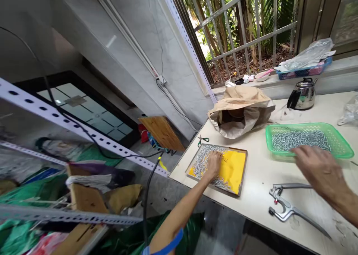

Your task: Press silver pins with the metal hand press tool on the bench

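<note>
My left hand (214, 164) reaches down into a shallow square tray (241, 188) with a yellow bottom. Its fingers are curled together at the small silvery metal pins (203, 160) heaped over the tray's left side; what they pinch is hidden. At the front rim of a green plastic basket (339, 145) hovers my right hand (319, 169), bent and blurred by motion. More of the silvery pins (302, 139) fill the basket. Below the right hand lies a metal hand-press plier (288, 208) with a spring and long handles.
Green-handled scissors (203, 139) lie behind the tray. An open brown paper bag (240, 111) stands at the back, a steel kettle (304, 94) farther right. Clear plastic (351, 109) lies at the right edge. Perforated shelf rails (84, 130) cross the left side.
</note>
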`<state>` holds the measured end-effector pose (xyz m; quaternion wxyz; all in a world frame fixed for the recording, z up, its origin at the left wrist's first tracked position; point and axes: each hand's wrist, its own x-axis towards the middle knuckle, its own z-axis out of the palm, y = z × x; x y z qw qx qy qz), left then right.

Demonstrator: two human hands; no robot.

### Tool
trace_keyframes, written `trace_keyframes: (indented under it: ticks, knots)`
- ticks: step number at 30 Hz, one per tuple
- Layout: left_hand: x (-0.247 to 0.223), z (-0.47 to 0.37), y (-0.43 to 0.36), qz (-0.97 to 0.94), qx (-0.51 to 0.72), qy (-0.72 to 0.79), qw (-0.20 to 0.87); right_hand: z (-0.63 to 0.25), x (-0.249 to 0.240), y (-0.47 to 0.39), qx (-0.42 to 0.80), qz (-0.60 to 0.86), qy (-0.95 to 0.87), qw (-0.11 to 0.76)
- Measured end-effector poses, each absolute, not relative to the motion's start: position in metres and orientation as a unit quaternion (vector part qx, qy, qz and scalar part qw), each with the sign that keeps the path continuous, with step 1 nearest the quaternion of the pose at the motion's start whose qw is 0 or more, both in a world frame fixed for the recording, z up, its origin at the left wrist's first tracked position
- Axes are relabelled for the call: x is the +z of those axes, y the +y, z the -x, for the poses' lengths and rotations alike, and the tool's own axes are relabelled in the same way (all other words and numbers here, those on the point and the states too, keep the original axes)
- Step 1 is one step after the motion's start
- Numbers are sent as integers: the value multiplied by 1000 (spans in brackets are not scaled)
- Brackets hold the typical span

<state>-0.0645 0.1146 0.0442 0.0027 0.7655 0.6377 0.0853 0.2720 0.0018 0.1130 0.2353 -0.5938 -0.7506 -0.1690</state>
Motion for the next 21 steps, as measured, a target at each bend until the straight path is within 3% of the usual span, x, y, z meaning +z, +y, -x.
trace_keyframes:
  ticks: [3,10,16,18,21]
  knots:
    - [40,62,131,-777,69,626,14,-292,111,-8,-192,629,-716,232]
    - [41,61,144,-794,58,604,47,-289,41,-62,47,584,-748,311]
    - [47,52,105,-806,73,579,96,-284,40,-77,72,596,-723,340]
    - [48,45,85,-805,100,566,145,-280,51,-76,82,597,-721,343]
    - [57,34,62,-715,192,573,352,-258,71,-62,136,574,-720,366]
